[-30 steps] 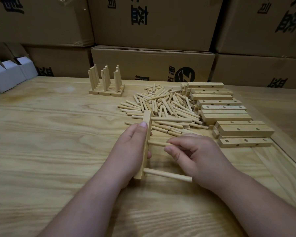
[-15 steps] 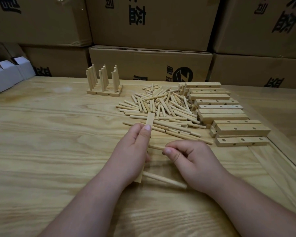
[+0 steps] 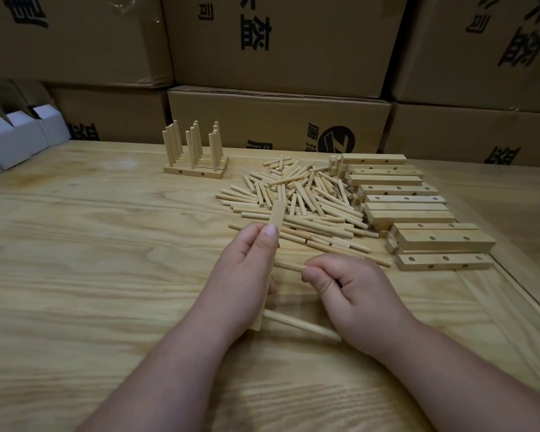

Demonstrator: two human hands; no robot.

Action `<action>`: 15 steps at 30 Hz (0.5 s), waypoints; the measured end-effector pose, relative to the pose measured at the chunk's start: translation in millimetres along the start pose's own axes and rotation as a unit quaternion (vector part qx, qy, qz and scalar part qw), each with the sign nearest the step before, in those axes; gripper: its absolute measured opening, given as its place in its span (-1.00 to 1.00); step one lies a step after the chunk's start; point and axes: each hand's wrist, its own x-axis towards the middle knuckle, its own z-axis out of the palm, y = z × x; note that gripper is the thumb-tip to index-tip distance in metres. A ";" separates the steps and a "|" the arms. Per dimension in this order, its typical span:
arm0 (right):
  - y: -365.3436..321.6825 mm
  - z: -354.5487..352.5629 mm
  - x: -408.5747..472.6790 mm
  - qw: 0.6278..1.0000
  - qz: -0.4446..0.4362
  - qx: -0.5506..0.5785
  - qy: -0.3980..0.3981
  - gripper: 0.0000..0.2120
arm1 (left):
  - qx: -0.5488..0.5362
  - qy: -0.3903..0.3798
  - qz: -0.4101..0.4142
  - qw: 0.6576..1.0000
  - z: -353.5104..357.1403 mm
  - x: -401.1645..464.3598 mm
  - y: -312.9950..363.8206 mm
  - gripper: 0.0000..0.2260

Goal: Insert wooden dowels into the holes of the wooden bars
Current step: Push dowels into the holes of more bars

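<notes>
Right hand (image 3: pixel 353 294) had slid a little toward the bar since a second earlier, pushing the middle dowel (image 3: pixel 289 266) further in; left thumb had crept up the bar. Nearest, a seated dowel (image 3: pixel 303 326) stuck out rightward from the bar's near end, lying on the worktop (image 3: pixel 91 260). Left hand (image 3: pixel 247 275) gripped the bar (image 3: pixel 275 232) on edge, fingers wrapped round it, thumb flat on top. Right-hand fingers were curled, pinching the middle dowel's free end, its other end at the bar. Step judged: seating the second dowel; next move likely needs a straight push, then a third dowel for the far hole. Farther, a loose dowel pile (image 3: pixel 303 201) sat mid-worktop, stacked drilled bars (image 3: pixel 412 213) toward the right edge, a finished rack (image 3: pixel 197 157) near the back edge. Small white boxes (image 3: pixel 16 138) sat at the back-left. Behind, cardboard cartons (image 3: pixel 281 42) carried large black Chinese characters and a round logo; unreadable to me.
</notes>
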 end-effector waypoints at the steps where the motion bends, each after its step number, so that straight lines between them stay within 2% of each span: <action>1: -1.2 0.6 1.1 1.000 -0.016 -0.008 0.010 -0.69 | -0.003 0.001 0.001 1.000 -0.2 0.1 0.2 -0.72; 6: -6.6 -0.5 5.2 0.998 -0.044 -0.039 0.009 -0.74 | -0.010 0.010 -0.001 1.000 -1.1 -0.1 -0.7 -0.70; 11: -9.3 -5.2 6.1 0.998 0.018 -0.032 -0.043 -0.78 | 0.011 0.016 -0.003 1.000 0.8 0.5 -3.7 -0.71; 15: -8.9 -9.3 6.3 0.996 0.054 -0.007 -0.073 -0.77 | 0.041 -0.005 -0.035 0.999 -3.5 1.6 -3.2 -0.69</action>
